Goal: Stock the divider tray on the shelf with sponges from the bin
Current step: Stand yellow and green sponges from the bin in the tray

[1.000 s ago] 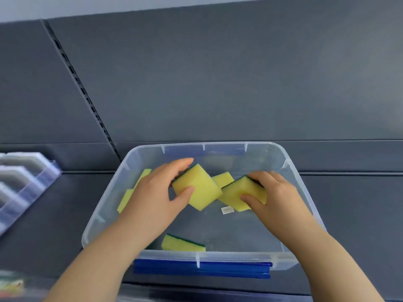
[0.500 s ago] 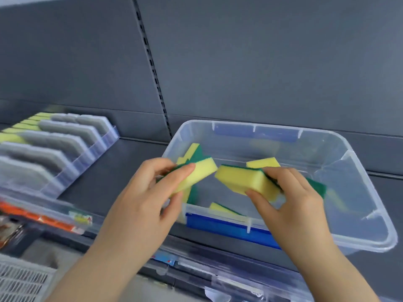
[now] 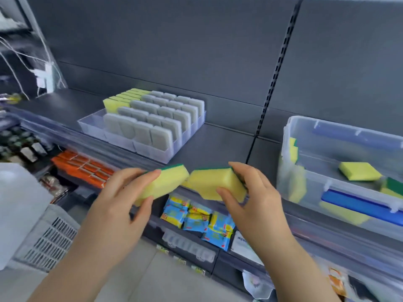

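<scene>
Sponges (image 3: 162, 185) — pinched between fingers (image 3: 152, 173) and thumbs (image 3: 145, 204).

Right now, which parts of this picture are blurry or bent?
Head view: motion blur smears the edges, worst on the bin and the crate; the tray, left hand, right hand, left sponge and right sponge are fairly sharp; the wide lens slants the slotted upright; light is even.

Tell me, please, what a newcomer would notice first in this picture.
In the centre, the left hand grips one yellow sponge and the right hand grips a second sponge, their corners close together. Behind them to the left stands the divider tray, mostly full of grey pads. The clear bin with more sponges sits at the right.
</scene>
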{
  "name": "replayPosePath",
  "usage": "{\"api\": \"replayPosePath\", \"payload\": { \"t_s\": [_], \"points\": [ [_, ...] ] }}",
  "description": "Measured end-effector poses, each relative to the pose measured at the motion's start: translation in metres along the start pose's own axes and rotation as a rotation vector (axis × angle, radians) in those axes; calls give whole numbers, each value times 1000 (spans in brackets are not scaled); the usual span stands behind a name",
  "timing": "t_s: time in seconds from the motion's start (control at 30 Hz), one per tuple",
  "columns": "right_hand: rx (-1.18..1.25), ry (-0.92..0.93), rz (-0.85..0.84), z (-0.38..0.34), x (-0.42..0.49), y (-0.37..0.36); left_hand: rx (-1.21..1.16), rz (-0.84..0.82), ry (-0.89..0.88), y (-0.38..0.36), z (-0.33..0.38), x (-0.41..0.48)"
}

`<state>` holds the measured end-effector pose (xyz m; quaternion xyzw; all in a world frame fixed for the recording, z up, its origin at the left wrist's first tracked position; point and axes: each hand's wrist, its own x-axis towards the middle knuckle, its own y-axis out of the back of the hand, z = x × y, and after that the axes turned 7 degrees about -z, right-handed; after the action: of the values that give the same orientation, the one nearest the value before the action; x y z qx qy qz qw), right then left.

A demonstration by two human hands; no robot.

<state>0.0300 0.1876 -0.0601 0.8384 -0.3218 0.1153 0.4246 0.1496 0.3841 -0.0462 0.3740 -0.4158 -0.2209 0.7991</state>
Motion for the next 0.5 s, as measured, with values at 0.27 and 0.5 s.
{"api": "replayPosePath", "payload": {
  "t_s": [0.27,0.5],
  "points": [
    [94,-44,-39,-49,54,-58,-15,26,100,36,-90,-6],
    [189,-72,-23,-58,142,-117,81,6,109,51,-175,43]
  ]
}}
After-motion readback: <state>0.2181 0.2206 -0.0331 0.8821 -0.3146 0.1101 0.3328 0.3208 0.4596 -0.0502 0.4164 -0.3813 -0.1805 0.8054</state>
